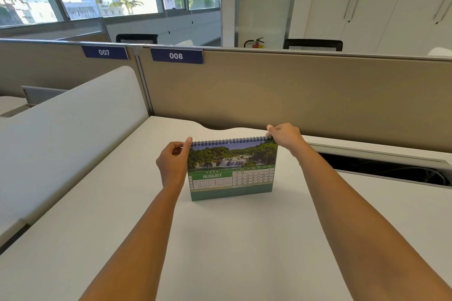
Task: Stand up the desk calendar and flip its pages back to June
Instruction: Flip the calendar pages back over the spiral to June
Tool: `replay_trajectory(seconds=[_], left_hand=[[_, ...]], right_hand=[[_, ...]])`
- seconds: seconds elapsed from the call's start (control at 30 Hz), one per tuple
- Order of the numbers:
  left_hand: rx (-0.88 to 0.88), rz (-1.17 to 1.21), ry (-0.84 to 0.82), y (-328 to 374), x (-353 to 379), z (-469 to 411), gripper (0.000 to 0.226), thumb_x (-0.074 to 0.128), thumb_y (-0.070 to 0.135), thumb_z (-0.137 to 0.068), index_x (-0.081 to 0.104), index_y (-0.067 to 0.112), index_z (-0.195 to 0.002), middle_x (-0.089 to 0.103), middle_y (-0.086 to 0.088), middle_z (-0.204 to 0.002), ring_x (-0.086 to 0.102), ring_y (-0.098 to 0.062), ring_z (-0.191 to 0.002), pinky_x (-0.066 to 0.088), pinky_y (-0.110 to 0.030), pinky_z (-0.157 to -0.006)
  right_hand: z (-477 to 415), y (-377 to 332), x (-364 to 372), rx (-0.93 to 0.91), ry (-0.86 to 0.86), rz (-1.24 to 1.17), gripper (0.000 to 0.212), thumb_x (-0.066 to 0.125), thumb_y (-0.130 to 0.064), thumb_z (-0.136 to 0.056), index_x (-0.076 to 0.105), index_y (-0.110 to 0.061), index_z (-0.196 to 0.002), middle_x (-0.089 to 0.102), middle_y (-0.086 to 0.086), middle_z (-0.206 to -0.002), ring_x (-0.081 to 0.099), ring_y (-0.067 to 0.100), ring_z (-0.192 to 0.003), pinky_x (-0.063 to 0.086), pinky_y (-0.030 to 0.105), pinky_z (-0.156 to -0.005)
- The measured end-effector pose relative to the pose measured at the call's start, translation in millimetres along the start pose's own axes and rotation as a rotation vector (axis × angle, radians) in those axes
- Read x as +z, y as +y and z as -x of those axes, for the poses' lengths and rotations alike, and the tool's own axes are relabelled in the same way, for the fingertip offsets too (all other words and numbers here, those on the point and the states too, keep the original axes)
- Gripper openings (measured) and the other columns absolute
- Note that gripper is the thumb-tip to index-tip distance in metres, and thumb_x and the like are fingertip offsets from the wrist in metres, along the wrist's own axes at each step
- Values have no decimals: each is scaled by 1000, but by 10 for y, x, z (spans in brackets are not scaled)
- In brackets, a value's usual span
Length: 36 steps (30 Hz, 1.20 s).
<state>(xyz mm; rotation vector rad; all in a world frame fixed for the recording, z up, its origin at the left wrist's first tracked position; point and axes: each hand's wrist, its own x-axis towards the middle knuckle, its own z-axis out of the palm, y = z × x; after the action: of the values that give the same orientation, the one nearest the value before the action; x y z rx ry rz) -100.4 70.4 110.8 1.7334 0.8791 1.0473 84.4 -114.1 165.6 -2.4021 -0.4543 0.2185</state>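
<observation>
The desk calendar stands upright on the white desk, facing me. Its front page shows a waterfall photo and the word AUGUST in a green band, with a spiral binding along the top. My left hand grips the calendar's upper left corner, thumb at the binding. My right hand pinches the upper right corner at the spiral. Both forearms reach in from the bottom of the view.
A beige partition with labels 007 and 008 runs behind the desk. An open cable tray lies to the right of the calendar. A white curved side divider borders the desk on the left.
</observation>
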Motion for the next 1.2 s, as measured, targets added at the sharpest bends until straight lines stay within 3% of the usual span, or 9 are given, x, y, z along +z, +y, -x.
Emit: replay_trajectory(seconds=[0.3, 0.43, 0.5, 0.57, 0.67, 0.8, 0.97, 1.03, 1.2], left_hand=[[3, 14, -5, -9, -2, 0, 36, 60, 44, -83, 64, 9, -94, 65, -4, -89, 57, -15, -81, 38, -11, -57], [0, 17, -5, -19, 0, -8, 36, 60, 45, -82, 64, 11, -91, 64, -2, -86, 57, -15, -79, 39, -11, -57], [6, 12, -7, -27, 2, -7, 35, 60, 45, -82, 64, 11, -91, 63, -2, -85, 57, -14, -78, 39, -12, -57], [11, 10, -5, -37, 4, -6, 36, 60, 44, -82, 64, 10, -92, 63, -2, -85, 57, -14, -78, 39, -12, -57], [12, 11, -1, -49, 5, -7, 36, 60, 44, -82, 64, 10, -92, 64, -2, -85, 57, -14, -78, 39, -12, -57], [14, 16, 3, -46, 12, -1, 34, 60, 44, -83, 65, 12, -94, 63, 0, -85, 56, -10, -75, 37, -8, -54], [5, 26, 0, -53, 2, -7, 33, 59, 44, -83, 65, 16, -100, 62, 4, -86, 56, -4, -69, 37, -5, -52], [10, 27, -15, -66, 1, -14, 35, 57, 44, -84, 66, 15, -102, 63, 3, -90, 58, -10, -74, 39, -7, -55], [-58, 63, -37, -80, -5, -26, 48, 34, 47, -94, 66, 11, -95, 67, -9, -92, 63, -24, -85, 47, -23, -70]], right_hand=[[-2, -87, 34, 106, -20, 196, 55, 31, -39, -98, 55, 7, -117, 59, 24, -118, 56, 37, -107, 41, 34, -75], [-25, -72, 15, 118, -29, 140, 47, 37, -38, -97, 57, 2, -85, 57, 20, -96, 53, 33, -86, 36, 28, -62], [-27, -60, 14, 136, -24, 30, 43, 44, -36, -95, 57, 3, -84, 56, 18, -94, 50, 29, -83, 40, 30, -63], [-48, -35, 22, 148, 1, -188, 35, 55, -26, -91, 64, 5, -104, 61, 19, -107, 56, 31, -95, 47, 37, -78], [-39, -44, 38, 148, 39, -462, 24, 65, -9, -84, 67, -3, -107, 63, 15, -120, 56, 25, -105, 43, 31, -80], [-35, -62, 38, 152, 79, -679, 38, 65, 7, -79, 61, -4, -116, 64, 14, -119, 58, 21, -98, 49, 28, -85], [98, -56, -70, 24, -53, -782, 40, 44, 8, -92, 49, -5, -129, 62, 8, -117, 57, 19, -99, 51, 22, -63], [177, -12, -120, -70, -108, -749, 39, 40, 5, -94, 49, -10, -129, 61, 4, -115, 55, 17, -101, 47, 20, -66], [351, 194, -155, -238, -117, -698, 35, 37, 1, -95, 62, -22, -98, 64, -4, -104, 56, 5, -97, 43, 13, -74]])
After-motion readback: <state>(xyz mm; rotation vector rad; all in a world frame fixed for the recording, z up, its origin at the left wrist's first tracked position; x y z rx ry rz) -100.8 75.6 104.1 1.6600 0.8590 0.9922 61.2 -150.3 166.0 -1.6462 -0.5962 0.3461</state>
